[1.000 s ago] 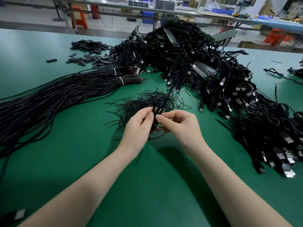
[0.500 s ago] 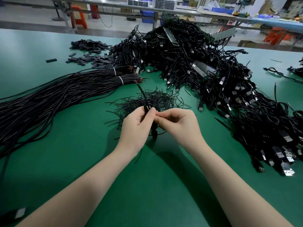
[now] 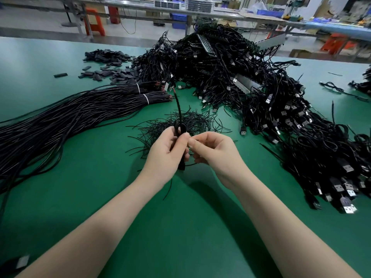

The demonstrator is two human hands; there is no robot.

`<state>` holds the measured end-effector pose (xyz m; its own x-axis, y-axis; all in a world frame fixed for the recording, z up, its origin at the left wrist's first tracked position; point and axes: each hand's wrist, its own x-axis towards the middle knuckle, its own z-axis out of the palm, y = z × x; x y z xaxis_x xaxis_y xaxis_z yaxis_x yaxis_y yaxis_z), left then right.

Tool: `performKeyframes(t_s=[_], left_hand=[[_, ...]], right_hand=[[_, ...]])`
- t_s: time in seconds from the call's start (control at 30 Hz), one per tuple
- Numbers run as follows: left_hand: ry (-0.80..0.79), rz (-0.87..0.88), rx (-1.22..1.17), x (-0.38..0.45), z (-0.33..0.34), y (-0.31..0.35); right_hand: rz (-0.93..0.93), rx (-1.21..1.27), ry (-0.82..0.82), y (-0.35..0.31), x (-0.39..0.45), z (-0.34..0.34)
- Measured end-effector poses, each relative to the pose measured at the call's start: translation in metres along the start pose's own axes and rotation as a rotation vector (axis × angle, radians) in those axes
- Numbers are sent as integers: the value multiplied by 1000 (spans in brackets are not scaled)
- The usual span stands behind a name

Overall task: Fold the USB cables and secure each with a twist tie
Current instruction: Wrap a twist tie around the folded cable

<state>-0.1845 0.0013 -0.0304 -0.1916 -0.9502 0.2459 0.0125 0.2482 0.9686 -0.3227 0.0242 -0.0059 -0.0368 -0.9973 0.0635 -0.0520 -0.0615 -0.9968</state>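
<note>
1. Left hand (image 3: 167,152): raised above the green table (image 3: 180,227), fingers curled round a folded USB cable (image 3: 179,129), gripping the bundle upright; one loose end rises away from the fist.
2. Right hand (image 3: 215,150): just beside the left, fingertips touching it, thumb and forefinger pinched together at the bundle; whether they hold a twist tie cannot be told.
3. Pile of twist ties (image 3: 180,125): on the table directly behind the hands.
4. Straight cable bundles (image 3: 60,121): left side, banded white.
5. Heap of USB cables (image 3: 251,93): right and rear.
6. No containers within reach; blue bins (image 3: 269,13) sit on a far bench, contents indistinct.
</note>
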Motion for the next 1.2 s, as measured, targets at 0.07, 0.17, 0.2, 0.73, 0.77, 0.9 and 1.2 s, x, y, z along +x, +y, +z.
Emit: performKeyframes(t_s=[0.07, 0.17, 0.2, 0.73, 0.77, 0.9, 1.2], left_hand=[[-48, -101, -154, 1, -1, 2], [-153, -210, -277, 0, -5, 4], [-183, -231, -310, 0, -6, 5], [-278, -434, -611, 1, -15, 11], [-290, -439, -610, 1, -16, 11], [-341, -441, -608, 2, -21, 11], [-447, -451, -699, -1, -25, 7]], right_hand=[[51, 46, -28, 1, 1, -3], [113, 90, -80, 1, 2, -9], [124, 103, -102, 0, 2, -10], [69, 87, -121, -6, -1, -3], [91, 105, -140, -7, -2, -2], [162, 148, -199, -10, -1, -6], [259, 238, -333, -15, -2, -12]])
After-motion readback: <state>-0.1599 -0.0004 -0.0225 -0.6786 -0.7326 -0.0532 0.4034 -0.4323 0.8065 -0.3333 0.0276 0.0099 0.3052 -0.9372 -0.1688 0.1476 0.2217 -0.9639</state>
